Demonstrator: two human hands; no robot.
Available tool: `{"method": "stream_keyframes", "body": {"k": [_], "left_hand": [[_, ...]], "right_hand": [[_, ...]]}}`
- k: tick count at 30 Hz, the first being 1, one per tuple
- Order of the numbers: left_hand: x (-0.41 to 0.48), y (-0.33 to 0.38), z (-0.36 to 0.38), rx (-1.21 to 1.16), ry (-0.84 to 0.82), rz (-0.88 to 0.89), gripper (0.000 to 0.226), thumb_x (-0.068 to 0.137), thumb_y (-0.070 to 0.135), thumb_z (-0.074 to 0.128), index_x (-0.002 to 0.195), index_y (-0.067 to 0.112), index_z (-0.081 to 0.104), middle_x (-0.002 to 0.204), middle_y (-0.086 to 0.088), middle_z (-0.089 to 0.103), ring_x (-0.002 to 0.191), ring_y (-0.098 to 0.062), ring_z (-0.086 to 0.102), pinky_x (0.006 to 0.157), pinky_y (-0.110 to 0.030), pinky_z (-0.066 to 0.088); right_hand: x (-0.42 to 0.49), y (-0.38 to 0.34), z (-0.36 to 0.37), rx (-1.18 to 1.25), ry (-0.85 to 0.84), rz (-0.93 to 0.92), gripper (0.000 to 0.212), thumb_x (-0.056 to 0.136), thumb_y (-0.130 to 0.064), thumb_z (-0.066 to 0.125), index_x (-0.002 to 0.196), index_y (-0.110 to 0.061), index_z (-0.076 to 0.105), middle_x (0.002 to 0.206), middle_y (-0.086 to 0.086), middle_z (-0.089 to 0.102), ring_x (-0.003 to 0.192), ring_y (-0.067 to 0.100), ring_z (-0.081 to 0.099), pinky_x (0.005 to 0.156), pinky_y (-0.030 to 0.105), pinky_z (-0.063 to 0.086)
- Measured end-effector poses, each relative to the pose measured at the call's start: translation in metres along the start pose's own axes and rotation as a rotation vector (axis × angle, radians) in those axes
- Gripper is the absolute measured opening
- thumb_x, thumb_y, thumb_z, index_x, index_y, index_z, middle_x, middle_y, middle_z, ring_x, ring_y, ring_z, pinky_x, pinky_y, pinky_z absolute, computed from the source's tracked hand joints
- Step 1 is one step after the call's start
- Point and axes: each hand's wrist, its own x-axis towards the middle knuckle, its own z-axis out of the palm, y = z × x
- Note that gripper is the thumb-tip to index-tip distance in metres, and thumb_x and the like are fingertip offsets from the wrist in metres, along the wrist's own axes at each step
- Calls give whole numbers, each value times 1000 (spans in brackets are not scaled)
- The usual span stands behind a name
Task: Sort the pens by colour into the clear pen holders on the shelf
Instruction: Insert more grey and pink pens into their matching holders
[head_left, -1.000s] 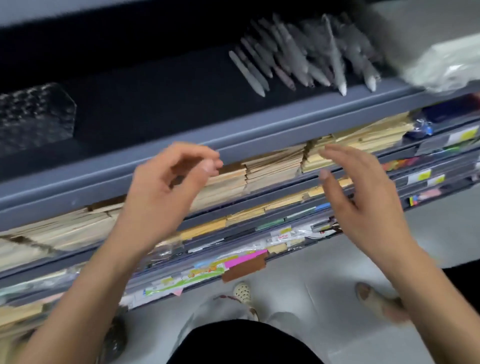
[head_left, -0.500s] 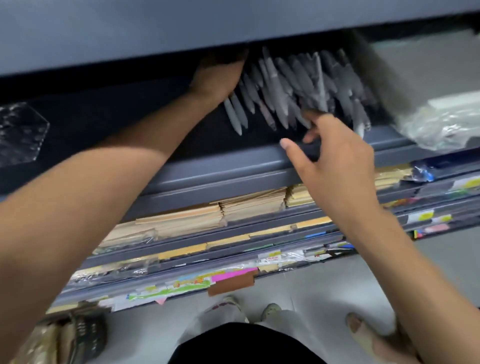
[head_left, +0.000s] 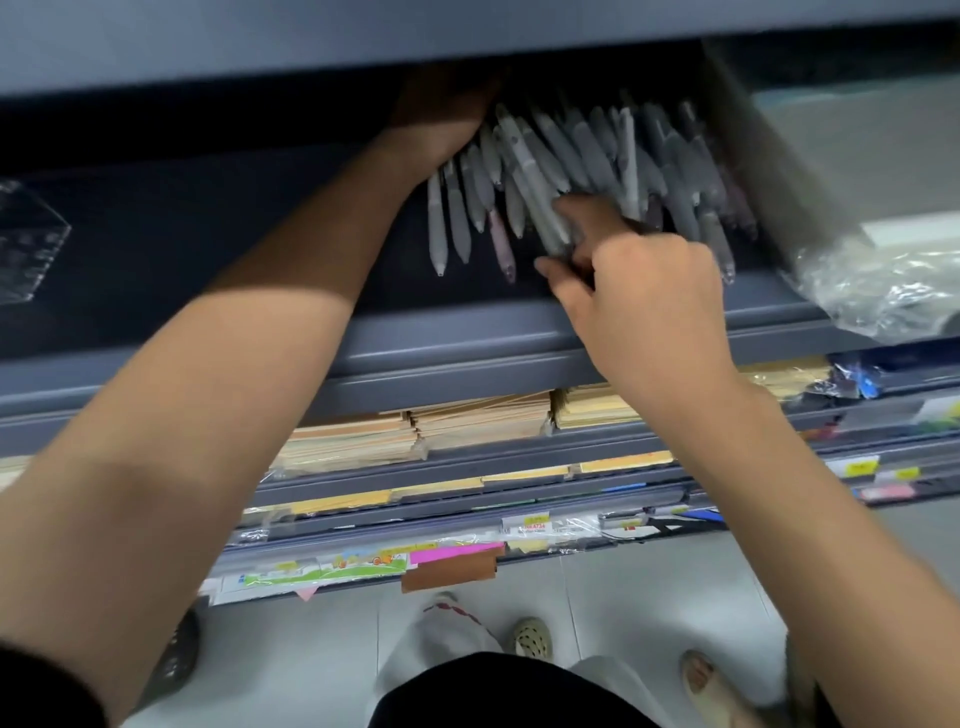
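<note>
Step in hand: pick-up, the first stage of sorting. No pen has yet reached a holder that I can see.

Location of the work: the pens lie in a loose pile on the dark shelf, towards its right side and fanned with tips pointing at me. Most read as grey. One pinkish pen lies at the left front of the pile.

Left hand: placed at the rear left of the pile, touching it. Its fingers are in shadow under the upper shelf, so I cannot tell whether they are apart or clamped.

Right hand: at the front of the pile, fingers curled, with thumb and forefinger pinching a grey pen.

A clear pen holder stands at the far left of the same shelf, well apart from the pile. A crumpled plastic bag lies at the right.

Next move, in my judgement: draw the pinched pen free without dragging its neighbours, confirm its colour, then carry it left to the holder.
</note>
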Motion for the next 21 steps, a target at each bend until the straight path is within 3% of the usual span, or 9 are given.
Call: {"method": "stream_keyframes", "body": {"k": [3, 7, 12, 17, 19, 21], "left_hand": [[3, -5, 2, 13, 10, 33, 45, 104, 36, 47, 144, 16, 49, 148, -2, 50, 135, -15, 45, 108, -18, 33], [6, -8, 4, -19, 12, -6, 44, 103, 33, 49, 144, 15, 49, 146, -4, 51, 133, -15, 46, 111, -24, 34], [8, -7, 3, -56, 106, -38, 41, 104, 25, 48, 143, 12, 48, 149, -4, 49, 136, -17, 44, 113, -24, 30], [8, -8, 3, -174, 185, -55, 38, 102, 18, 54, 139, 7, 51, 148, -7, 50, 136, -18, 45, 114, -23, 30], [6, -6, 2, -200, 152, -55, 40, 102, 24, 54, 140, 11, 50, 147, -4, 51, 134, -14, 46, 108, -16, 31], [3, -3, 1, -195, 71, -62, 44, 102, 34, 53, 143, 17, 48, 147, 0, 51, 133, -11, 46, 99, -10, 31]], "right_hand": [[4, 3, 1, 29, 38, -1, 37, 98, -40, 49, 132, -23, 47, 83, 11, 72, 73, 41, 64, 60, 36, 40], [3, 1, 4, 24, 104, -2, 32, 98, -35, 52, 127, -21, 55, 71, 14, 69, 64, 40, 62, 56, 32, 30], [9, -6, 3, 46, 170, 2, 22, 97, -27, 50, 113, -17, 62, 74, 12, 68, 67, 40, 63, 56, 33, 39], [0, -10, -5, 78, 54, -83, 34, 93, -52, 52, 103, -21, 61, 82, 2, 65, 68, 37, 64, 58, 34, 44], [-2, -9, -6, 66, 20, -118, 37, 90, -55, 57, 105, -22, 63, 97, -2, 65, 75, 36, 65, 61, 35, 46], [2, -9, -5, 63, 25, -121, 36, 89, -53, 60, 104, -20, 63, 99, -1, 67, 77, 36, 65, 62, 34, 45]]}}
